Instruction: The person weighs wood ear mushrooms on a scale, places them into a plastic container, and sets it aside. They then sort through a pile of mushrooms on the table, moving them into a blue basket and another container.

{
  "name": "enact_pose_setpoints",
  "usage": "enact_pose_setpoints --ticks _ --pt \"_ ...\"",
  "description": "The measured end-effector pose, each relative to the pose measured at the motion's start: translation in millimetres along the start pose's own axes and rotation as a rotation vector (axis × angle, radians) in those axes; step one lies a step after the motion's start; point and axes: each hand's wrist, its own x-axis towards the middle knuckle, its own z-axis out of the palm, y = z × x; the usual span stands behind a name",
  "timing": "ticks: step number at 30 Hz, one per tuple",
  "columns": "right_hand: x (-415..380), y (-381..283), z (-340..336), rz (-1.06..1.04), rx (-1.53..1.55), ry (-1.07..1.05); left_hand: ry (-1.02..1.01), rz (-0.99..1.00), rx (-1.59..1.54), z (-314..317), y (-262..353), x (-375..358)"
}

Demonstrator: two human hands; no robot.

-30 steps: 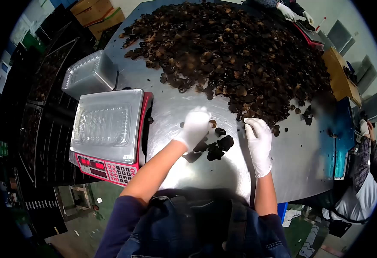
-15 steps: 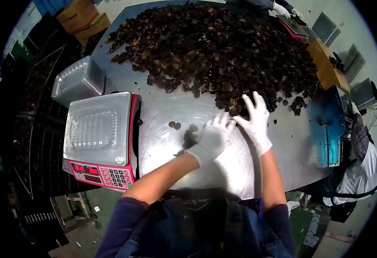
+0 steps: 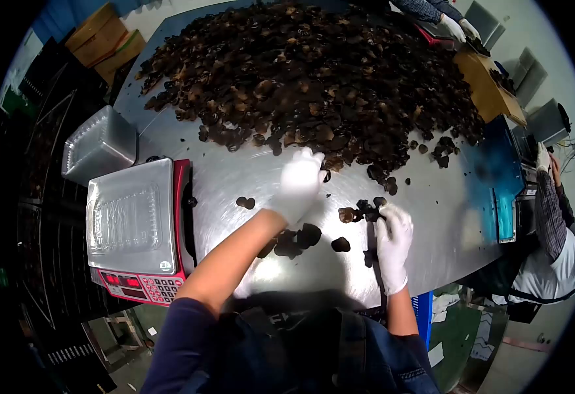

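Dark brown, ear-shaped pieces that look like wood ear mushrooms lie in a big heap [image 3: 314, 85] on the metal table [image 3: 235, 171]. At the heap's front edge, my left hand [image 3: 300, 177], in a white glove, is closed, with a dark piece showing at its fingertips; its palm side is hidden. My right hand [image 3: 394, 243], also gloved, has its fingers bent and pinched at a small cluster of mushrooms [image 3: 365, 211] on the tabletop. Between my arms lie several loose mushrooms [image 3: 294, 241] and one single mushroom [image 3: 340, 244].
Left of me stands a red scale [image 3: 181, 223] with a clear plastic tray [image 3: 132, 220] on its plate. Behind it is a stack of clear trays [image 3: 100, 144]. A blue bin [image 3: 497, 177] stands at right. Co-workers' gloved hands [image 3: 461, 29] show at the far right.
My left hand has moved up and left to the heap's edge and closed. My right hand has drawn back toward me, its spread fingers now bent at a cluster. More loose mushrooms show near me.
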Motion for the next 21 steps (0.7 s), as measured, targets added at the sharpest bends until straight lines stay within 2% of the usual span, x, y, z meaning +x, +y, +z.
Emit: enact_pose_setpoints --ticks 1,4,7,9,10,11,13,15,16,17,19,21 --pt "12 5 2 0.012 -0.027 0.022 -0.094 -0.118 0.03 -1 5 14" --pt "34 18 14 0.069 -0.009 0.079 -0.157 -0.134 0.146 16 2 31" --pt "34 23 14 0.008 0.027 -0.06 -0.095 -0.111 0.054 23 -15 26" --pt "15 20 2 0.094 -0.091 -0.215 -0.101 -0.095 0.053 20 -26 15" --pt "12 19 -1 0.08 0.047 -0.134 -0.231 -0.128 0.008 11 -26 7" --pt "11 15 -5 0.156 0.191 -0.077 -0.361 -0.16 -0.034 -4 -19 0" --pt "23 25 -1 0.174 0.092 0.035 -0.598 -0.018 -0.029 -55 21 -22" --pt "46 36 13 0.175 0.085 0.043 -0.44 0.005 -0.267 -39 25 -48" --pt "60 38 24 0.094 -0.06 0.069 -0.56 -0.075 -0.338 -40 31 -48" --pt "72 40 33 0.012 -0.206 0.096 -0.554 -0.073 -0.332 -39 34 -50" --pt "85 52 46 -0.063 -0.318 -0.006 -0.44 -0.071 -0.375 -31 34 -53" --pt "84 55 43 -0.073 -0.29 0.009 -0.372 -0.007 -0.322 -23 30 -50"
